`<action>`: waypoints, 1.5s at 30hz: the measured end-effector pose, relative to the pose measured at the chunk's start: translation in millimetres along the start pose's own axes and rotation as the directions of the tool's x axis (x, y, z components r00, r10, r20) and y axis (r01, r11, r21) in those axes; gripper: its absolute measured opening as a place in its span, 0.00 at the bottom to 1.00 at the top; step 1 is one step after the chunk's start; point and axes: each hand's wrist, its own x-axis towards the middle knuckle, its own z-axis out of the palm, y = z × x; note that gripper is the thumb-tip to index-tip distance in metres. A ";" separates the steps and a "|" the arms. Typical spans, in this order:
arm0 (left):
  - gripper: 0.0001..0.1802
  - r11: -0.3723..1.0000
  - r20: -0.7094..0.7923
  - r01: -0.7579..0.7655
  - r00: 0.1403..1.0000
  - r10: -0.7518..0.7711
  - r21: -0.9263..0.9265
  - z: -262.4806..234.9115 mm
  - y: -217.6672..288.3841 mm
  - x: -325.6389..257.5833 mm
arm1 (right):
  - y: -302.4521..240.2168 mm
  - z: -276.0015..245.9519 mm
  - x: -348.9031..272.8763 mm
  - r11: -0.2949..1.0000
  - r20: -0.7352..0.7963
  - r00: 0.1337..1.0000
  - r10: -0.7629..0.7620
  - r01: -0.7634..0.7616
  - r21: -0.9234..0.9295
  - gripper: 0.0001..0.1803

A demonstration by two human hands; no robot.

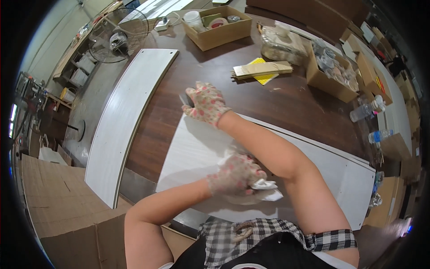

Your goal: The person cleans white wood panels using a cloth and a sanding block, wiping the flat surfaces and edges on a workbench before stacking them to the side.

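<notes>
A white board [313,175] with small holes lies on the dark brown table under both my arms. My left hand [235,175], in a pale glove with pink dots, is closed around a crumpled white cloth [267,190] and rests on the board. Crossing above it, my right arm reaches to the board's far left corner. There my right hand [206,103], in a matching glove, is closed on a thin flat grey piece [183,99], mostly hidden by the fingers.
Another long white board [127,112] lies at the left, overhanging the table's near edge. Farther back are a cardboard box [219,38] of containers, wooden strips [264,68] on a yellow sheet, and another filled box [329,80]. Plastic bottles [365,110] line the right; a fan [118,40] stands far left.
</notes>
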 end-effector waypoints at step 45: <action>0.09 0.902 -0.071 0.426 0.904 -0.421 0.070 -39.6 -67.3 23.3 | 187.3 -203.8 -282.5 0.629 -0.239 0.765 0.598 -0.633 -0.452 0.07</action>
